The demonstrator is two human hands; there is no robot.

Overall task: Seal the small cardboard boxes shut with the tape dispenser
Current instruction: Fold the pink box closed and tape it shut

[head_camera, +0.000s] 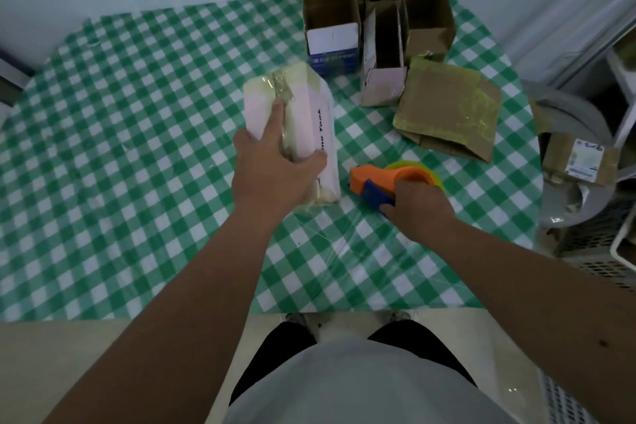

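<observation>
Right hand: the right hand [418, 206] grips the blue handle of the tape dispenser [389, 179], which sits on the checked tablecloth [137, 148] just beside the pink box.
Left hand: the left hand [272, 165] grasps the pink box [296, 124] from above, forefinger stretched along its top, thumb curled round the near right edge.
Pink box: lies at the middle of the table, long side running away from the person, with glossy tape already across its far end and along its top.
Handling: probably light and fairly stiff, though thin card may dent under a hard squeeze; taped faces look slippery, so bare card at the sides seems the better hold.
Other boxes: open cardboard boxes [375, 7] stand at the far edge; a flat taped brown box [447, 107] lies well apart to the right.
</observation>
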